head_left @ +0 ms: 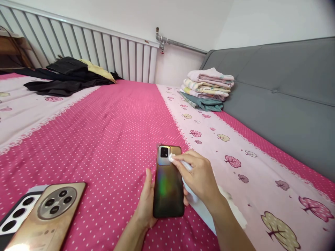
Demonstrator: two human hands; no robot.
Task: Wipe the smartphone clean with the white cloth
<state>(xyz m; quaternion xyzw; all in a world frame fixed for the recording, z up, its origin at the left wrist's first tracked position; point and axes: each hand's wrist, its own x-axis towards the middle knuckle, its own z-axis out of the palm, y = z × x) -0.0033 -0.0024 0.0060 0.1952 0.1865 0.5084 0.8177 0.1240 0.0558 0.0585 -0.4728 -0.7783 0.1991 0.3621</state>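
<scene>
A dark, iridescent phone [169, 193] stands back toward me, its square camera block at the upper left. My left hand [145, 205] grips it from behind, thumb along the left edge and fingertips showing at the right. My right hand [200, 170] is closed in a pinch on a crumpled white tissue [171, 158], which touches the phone beside the camera block. More pale material shows under the right palm; what it is, I cannot tell. Left of my hands lies a gold phone [52, 212] with a round camera ring, partly over a white-and-black item [22, 209] with camera cutouts.
A white, fluffy-edged piece [234, 207] lies on the pink dotted bedspread [125, 115] under my right forearm. Folded cloths [209, 85] are stacked by the grey headboard [277, 76]. Dark clothes [68, 78] lie at the far left before a white radiator [104, 45].
</scene>
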